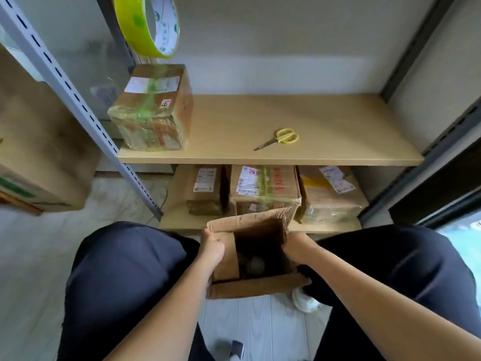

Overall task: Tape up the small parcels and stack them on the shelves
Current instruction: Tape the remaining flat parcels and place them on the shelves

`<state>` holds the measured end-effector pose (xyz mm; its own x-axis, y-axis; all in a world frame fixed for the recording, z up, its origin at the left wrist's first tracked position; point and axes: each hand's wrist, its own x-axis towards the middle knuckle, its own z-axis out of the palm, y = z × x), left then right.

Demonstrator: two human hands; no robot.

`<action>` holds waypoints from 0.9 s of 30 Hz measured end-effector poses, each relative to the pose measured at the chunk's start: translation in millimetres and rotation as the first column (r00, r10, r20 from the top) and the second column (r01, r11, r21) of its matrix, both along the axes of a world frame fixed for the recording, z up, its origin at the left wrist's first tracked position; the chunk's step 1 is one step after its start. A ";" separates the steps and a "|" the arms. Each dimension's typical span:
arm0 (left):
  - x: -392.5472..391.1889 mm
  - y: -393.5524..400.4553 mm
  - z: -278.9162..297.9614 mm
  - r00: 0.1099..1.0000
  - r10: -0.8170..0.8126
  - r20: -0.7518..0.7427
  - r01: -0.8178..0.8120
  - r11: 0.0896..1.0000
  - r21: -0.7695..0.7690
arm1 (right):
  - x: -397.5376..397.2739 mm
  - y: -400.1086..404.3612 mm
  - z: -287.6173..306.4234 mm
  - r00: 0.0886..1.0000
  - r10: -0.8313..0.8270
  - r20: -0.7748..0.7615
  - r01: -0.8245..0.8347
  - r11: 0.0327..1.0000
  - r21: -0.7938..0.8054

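A: So, biggest first: shelving unit [270,155]. Upper board is bare wood apart from two items, so it looks like the working surface as well as storage.

B: Lower shelf [177,222]?

A: Three taped parcels [264,188] side by side, labels up. My read: that row is the finished stack, packed tight to save width.

B: And the one up top?

A: Taped parcel [153,108] at the left end of the upper board, hard by the upright. Starts a new row from the corner, I'd guess.

B: Current job?

A: Open box [250,256] low between the knees, flaps up, pale rounded items inside, too dark to name. Not taped yet.

B: Hands?

A: Left hand [212,247] lies on the left wall, fingers over the rim by the far flap. Right hand [294,246] curls over the right rim. Likely steadying it to fold the flaps in.

B: Tools?

A: Tape roll [149,24] hangs up high at the left, yellow-green; can't tell what carries it. Scissors [279,138] lie flat mid-board, well apart from the parcel. Both within reach, neither touched.
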<state>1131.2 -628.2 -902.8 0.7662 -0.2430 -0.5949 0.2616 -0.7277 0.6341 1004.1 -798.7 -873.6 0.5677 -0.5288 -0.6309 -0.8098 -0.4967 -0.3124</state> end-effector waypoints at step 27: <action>16.3 16.8 -18.0 0.987 -0.093 0.132 0.115 0.979 -0.170 | 23.6 -35.6 -40.2 0.902 -0.379 0.207 0.360 0.924 0.125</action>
